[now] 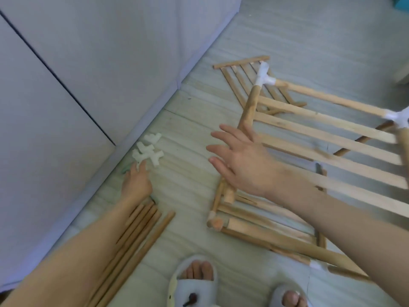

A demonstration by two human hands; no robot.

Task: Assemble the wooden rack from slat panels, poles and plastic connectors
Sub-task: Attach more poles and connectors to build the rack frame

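The grip of the left hand is loose, fingertips touching the white plastic connectors piled on the floor at about 9 o'clock, nothing pinched yet. The right hand is spread flat above a pole of the half-built rack, at 3 o'clock. Loose poles lie at 7 o'clock. To do this step well, I think it is best to pick one connector only, then turn its socket toward the free pole end.
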